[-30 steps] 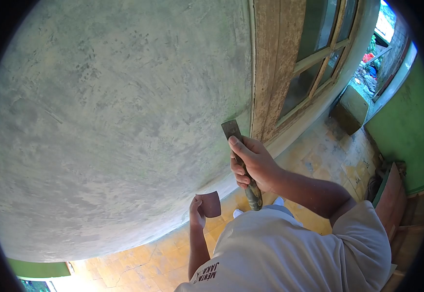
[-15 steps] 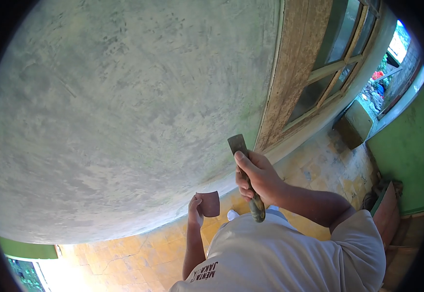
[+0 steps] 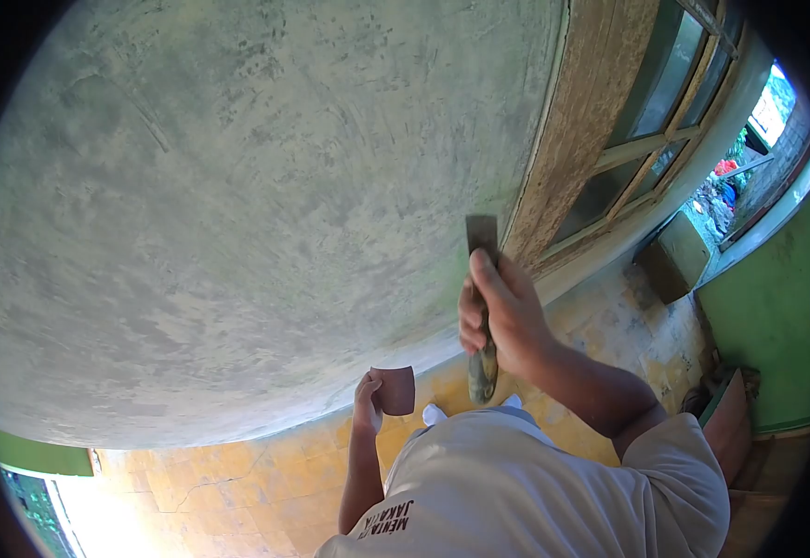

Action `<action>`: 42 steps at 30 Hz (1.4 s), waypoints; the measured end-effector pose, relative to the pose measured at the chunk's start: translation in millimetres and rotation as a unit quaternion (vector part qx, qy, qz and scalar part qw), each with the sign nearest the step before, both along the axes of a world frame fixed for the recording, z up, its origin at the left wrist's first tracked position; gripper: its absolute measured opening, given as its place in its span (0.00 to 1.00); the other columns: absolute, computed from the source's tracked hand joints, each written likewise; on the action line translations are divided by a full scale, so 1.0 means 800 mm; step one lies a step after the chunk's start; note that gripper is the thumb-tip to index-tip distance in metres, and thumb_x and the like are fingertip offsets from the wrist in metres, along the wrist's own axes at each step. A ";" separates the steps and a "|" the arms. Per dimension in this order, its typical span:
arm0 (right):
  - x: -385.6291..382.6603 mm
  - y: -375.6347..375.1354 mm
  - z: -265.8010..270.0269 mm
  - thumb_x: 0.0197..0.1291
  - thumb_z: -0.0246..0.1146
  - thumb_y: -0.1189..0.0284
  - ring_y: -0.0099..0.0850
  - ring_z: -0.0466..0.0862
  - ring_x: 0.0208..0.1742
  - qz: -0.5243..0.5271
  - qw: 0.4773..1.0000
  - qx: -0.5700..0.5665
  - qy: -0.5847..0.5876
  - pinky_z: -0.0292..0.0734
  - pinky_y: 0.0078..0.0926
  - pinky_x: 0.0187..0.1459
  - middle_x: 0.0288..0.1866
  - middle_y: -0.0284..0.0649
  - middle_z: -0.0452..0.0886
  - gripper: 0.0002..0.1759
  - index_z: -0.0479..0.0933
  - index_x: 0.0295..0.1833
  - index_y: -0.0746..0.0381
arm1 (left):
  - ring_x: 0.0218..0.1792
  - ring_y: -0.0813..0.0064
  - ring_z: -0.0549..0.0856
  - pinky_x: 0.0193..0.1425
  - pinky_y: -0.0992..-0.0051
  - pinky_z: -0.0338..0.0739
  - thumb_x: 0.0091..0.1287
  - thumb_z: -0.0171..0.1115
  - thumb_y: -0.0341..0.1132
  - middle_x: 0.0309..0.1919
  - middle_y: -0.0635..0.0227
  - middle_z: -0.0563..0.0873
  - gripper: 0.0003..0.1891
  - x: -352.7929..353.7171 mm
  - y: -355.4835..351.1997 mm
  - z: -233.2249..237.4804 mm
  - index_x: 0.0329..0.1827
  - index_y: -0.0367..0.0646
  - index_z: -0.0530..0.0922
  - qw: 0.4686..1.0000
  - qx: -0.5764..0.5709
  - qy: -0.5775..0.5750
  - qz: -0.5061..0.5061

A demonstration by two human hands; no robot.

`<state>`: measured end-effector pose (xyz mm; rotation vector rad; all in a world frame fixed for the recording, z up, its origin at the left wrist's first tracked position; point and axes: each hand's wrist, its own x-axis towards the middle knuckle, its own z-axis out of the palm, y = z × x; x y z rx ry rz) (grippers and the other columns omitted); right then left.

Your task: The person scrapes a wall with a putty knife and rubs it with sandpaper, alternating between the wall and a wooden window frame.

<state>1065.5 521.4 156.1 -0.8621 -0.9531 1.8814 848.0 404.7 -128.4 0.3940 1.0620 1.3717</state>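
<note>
Raised near the window frame, my right hand point(image 3: 509, 321) is wrapped around the worn handle of a putty knife point(image 3: 482, 234), its flat metal blade pointing up toward the wall. Lower and to the left, my left hand point(image 3: 366, 402) pinches a reddish-brown square of sandpaper point(image 3: 395, 391) by one edge, and the sheet curves slightly. Both hands are in front of a grey-green wall point(image 3: 265, 214) with patchy, smeared plaster and dark scuff marks.
A worn wooden window frame point(image 3: 586, 121) with glass panes borders the wall on the right. Yellow floor tiles point(image 3: 228, 493) run along its foot. Farther right are a box-like block point(image 3: 674, 256), a green wall point(image 3: 763, 316) and a leaning board point(image 3: 728, 428).
My right hand has risen with the putty knife, whose blade now points more straight up. My left hand keeps hold of the sandpaper, and the view has shifted slightly.
</note>
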 end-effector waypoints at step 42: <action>0.274 -0.005 -0.136 0.64 0.49 0.77 0.23 0.78 0.26 0.526 0.821 0.106 -0.196 0.78 0.24 0.28 0.31 0.37 0.71 0.19 0.60 0.60 0.67 | 0.41 0.85 0.77 0.46 0.80 0.72 0.73 0.55 0.40 0.37 0.72 0.84 0.15 0.316 -0.002 0.137 0.42 0.35 0.81 0.979 0.056 0.168 -0.100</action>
